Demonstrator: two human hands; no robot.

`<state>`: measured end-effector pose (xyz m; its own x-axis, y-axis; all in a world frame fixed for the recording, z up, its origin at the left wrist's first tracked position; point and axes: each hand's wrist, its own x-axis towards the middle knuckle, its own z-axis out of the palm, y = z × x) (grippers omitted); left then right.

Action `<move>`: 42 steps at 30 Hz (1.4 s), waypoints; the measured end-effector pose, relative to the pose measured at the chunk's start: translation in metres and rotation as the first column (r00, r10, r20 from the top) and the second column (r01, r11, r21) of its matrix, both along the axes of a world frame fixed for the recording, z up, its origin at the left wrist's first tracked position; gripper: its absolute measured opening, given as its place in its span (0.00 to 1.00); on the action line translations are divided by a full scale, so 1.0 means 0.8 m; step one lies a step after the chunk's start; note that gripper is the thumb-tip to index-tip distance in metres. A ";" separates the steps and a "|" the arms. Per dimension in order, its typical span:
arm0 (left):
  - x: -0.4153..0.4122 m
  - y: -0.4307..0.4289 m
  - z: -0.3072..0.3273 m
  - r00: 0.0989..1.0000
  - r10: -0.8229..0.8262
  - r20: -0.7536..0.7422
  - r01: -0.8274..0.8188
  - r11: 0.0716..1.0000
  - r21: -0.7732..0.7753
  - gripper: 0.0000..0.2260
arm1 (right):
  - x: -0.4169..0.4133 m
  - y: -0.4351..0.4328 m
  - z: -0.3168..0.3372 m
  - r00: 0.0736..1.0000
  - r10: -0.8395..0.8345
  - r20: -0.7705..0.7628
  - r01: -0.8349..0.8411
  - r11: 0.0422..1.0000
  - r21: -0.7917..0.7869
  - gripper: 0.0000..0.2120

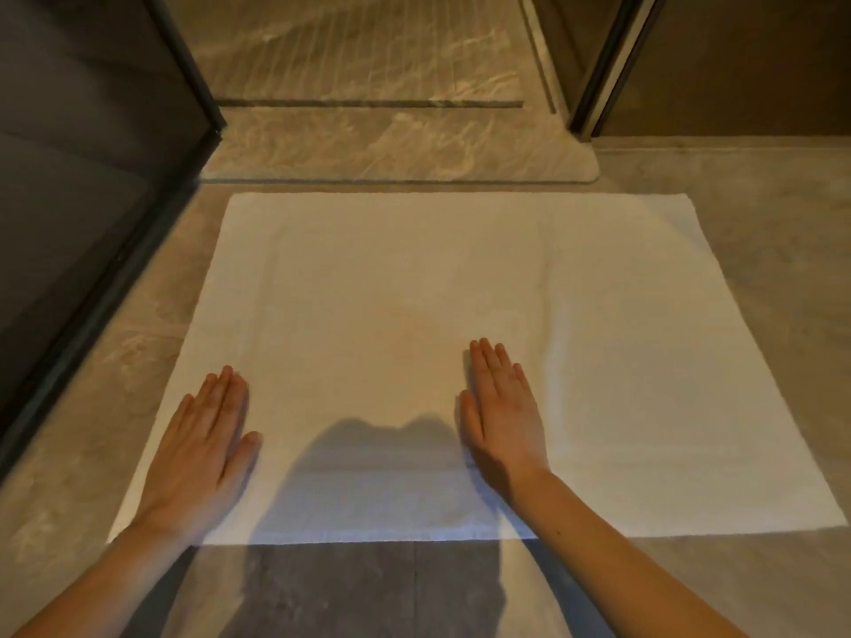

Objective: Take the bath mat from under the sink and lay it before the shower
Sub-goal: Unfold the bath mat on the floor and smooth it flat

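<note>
A white bath mat (414, 287) lies spread flat on the tiled floor, its far edge just short of the shower's raised marble threshold (405, 149). My left hand (202, 444) rests palm down on the mat near its front left corner, fingers straight and together. Flat on the mat's front middle lies my right hand (502, 412), palm down as well. Neither hand grips anything. A faint lengthwise crease runs down the mat right of my right hand.
The shower floor (368, 52) with a long slot drain (368, 103) lies beyond the threshold. A dark glass panel with a black frame (92, 177) stands on the left. A dark door frame (598, 85) rises at the back right. Grey floor tiles (760, 214) surround the mat.
</note>
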<state>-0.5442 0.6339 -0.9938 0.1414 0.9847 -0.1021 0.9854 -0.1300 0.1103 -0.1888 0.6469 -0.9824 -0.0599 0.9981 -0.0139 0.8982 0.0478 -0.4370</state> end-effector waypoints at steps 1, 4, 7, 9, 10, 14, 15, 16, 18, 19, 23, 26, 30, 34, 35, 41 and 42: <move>0.015 0.017 0.007 0.999 -0.044 0.003 0.044 0.999 0.032 0.29 | 0.000 0.010 0.007 1.000 0.014 -0.008 -0.013 1.000 0.028 0.26; 0.084 0.083 0.026 0.987 -0.162 0.011 0.160 0.979 0.129 0.28 | 0.003 0.046 0.025 1.000 0.000 -0.006 0.000 0.997 0.074 0.26; 0.163 0.145 0.037 0.965 -0.261 0.034 0.250 0.949 0.192 0.28 | 0.013 0.085 0.034 0.996 -0.059 -0.066 0.063 0.996 0.063 0.26; 0.210 0.177 0.039 0.943 -0.327 0.057 0.310 0.929 0.203 0.28 | 0.021 0.112 0.040 0.992 -0.074 -0.107 0.082 0.994 0.066 0.26; 0.232 0.192 0.038 0.933 -0.354 0.065 0.334 0.919 0.212 0.27 | 0.025 0.125 0.042 0.991 -0.074 -0.114 0.082 0.994 0.069 0.26; 0.301 0.238 0.030 0.913 -0.403 0.068 0.381 0.899 0.218 0.26 | 0.049 0.176 0.038 0.988 -0.109 -0.112 0.117 0.991 0.061 0.26; 0.314 0.249 0.025 0.910 -0.410 0.063 0.390 0.897 0.207 0.25 | 0.056 0.187 0.034 0.986 -0.127 -0.112 0.133 0.990 0.046 0.26; 0.326 0.262 0.021 0.907 -0.416 0.064 0.398 0.896 0.195 0.25 | 0.062 0.198 0.029 0.982 -0.144 -0.118 0.149 0.988 0.029 0.26; 0.346 0.289 0.011 0.906 -0.418 0.059 0.404 0.899 0.169 0.24 | 0.071 0.222 0.020 0.974 -0.165 -0.157 0.167 0.986 0.000 0.26; 0.354 0.302 0.005 0.907 -0.418 0.048 0.407 0.901 0.151 0.24 | 0.072 0.235 0.016 0.969 -0.168 -0.181 0.169 0.986 -0.009 0.25; 0.366 0.333 -0.023 0.923 -0.385 0.021 0.382 0.921 0.073 0.25 | 0.068 0.293 0.003 0.963 -0.151 -0.223 0.156 0.988 0.004 0.25; 0.363 0.339 -0.038 0.922 -0.377 0.083 0.368 0.923 0.112 0.26 | 0.066 0.320 -0.012 0.974 -0.097 -0.206 0.097 0.995 -0.008 0.25; 0.360 0.340 -0.043 0.918 -0.390 0.072 0.376 0.913 0.158 0.25 | 0.096 0.328 -0.033 0.997 -0.008 -0.080 0.009 1.000 0.015 0.25; 0.360 0.337 -0.042 0.920 -0.377 0.110 0.354 0.918 0.181 0.26 | 0.162 0.323 -0.044 0.992 0.023 0.126 -0.026 0.999 0.026 0.26; 0.361 0.337 -0.040 0.920 -0.376 0.112 0.353 0.918 0.182 0.26 | 0.185 0.321 -0.044 0.989 -0.009 0.146 0.006 1.000 0.019 0.26; 0.361 0.337 -0.039 0.917 -0.382 0.116 0.362 0.917 0.167 0.26 | 0.333 0.290 -0.035 0.933 -0.250 0.257 0.261 0.965 -0.009 0.27; 0.361 0.337 -0.039 0.916 -0.385 0.113 0.365 0.917 0.161 0.26 | 0.348 0.284 -0.033 0.920 -0.286 0.267 0.301 0.953 -0.016 0.27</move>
<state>-0.2558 0.9038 -1.0250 0.5061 0.8593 0.0746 0.8368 -0.5101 0.1989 0.0899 0.8738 -1.0088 0.2489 0.9675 -0.0455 0.9502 -0.2531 -0.1818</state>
